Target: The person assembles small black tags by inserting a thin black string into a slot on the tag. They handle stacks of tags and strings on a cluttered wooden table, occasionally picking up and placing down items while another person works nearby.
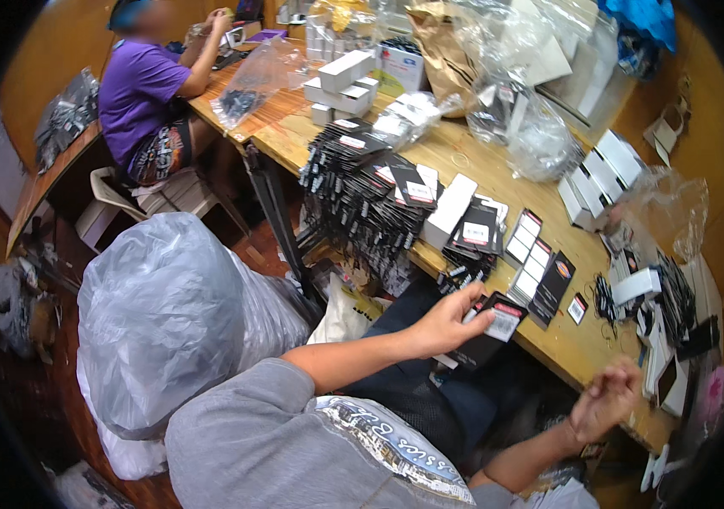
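Note:
My left hand (452, 324) grips a black hang tag (499, 316) between thumb and fingers, over the table's front edge. A white barcode label and a red strip show on the tag's face. Below it more black card (474, 349) hangs, partly hidden by the hand. My right hand (606, 399) hovers at the table's near right edge with its fingers curled together and slightly blurred. Whatever it may pinch is too small to make out. Sheets of white labels (531, 270), a long black tag (553, 287) and a small barcode tag (578, 309) lie just beyond the left hand.
A big heap of black tags (362, 191) hangs over the table edge, beside white boxes (450, 210). More white boxes (608, 174), plastic bags (540, 136) and black cords (674, 288) crowd the right. A stuffed grey bag (162, 314) stands left; another person (145, 93) sits beyond.

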Demonstrator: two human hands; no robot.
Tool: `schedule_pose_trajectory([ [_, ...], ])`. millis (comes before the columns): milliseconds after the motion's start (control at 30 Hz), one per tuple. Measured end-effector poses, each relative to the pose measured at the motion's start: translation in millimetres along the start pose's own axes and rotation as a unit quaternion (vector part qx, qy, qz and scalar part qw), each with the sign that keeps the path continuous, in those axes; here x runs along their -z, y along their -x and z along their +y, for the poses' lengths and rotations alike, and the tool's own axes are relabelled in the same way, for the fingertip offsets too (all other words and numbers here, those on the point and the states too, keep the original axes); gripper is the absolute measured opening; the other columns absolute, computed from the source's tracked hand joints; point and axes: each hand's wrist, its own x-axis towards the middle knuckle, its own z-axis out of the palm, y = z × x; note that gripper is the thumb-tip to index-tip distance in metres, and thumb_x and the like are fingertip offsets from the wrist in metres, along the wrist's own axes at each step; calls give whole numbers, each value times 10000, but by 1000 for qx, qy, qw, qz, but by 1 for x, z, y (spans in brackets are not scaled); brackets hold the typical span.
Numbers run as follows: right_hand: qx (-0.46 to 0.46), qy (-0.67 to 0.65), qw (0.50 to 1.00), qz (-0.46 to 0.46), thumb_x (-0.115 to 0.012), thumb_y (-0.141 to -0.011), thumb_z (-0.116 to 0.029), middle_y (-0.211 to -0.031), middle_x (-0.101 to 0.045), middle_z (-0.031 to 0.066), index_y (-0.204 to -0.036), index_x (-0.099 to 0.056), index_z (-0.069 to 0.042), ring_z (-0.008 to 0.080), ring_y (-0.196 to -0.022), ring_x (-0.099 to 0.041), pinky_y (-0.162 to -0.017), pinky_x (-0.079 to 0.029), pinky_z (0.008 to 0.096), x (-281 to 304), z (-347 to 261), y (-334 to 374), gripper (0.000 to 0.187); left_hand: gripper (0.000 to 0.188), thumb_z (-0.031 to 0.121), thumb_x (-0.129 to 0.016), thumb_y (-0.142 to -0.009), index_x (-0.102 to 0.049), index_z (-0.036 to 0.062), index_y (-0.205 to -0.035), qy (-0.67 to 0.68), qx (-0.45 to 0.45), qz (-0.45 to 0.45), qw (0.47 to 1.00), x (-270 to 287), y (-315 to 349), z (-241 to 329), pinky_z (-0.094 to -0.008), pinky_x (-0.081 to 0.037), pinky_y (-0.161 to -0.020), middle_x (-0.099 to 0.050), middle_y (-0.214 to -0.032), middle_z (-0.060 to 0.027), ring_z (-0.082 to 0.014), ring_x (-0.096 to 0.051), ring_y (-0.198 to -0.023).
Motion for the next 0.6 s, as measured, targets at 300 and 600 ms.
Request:
schedule_pose_trajectory([
  [300,-108,48,977,-177,-575,-702,44,-758,-512,20,-750,-548,20,35,-602,-473,-492,-352,135,-70,27,22,60,222,9,-540,-744,-389,35,-903,-15,-28,138,990,-2,-8,12,-214,-411,-672,-503,-816,-38,-71,-481,-754],
  [600,-133,4,971,-200,-567,-688,63,-883,-475,43,-690,-515,24,27,-622,-465,-528,-391,142,-79,45,24,65,310,-6,-621,-674,-368,31,-850,-102,-102,161,976,-5,-7,10,-182,-427,-596,-536,-747,-46,-61,-518,-679],
])
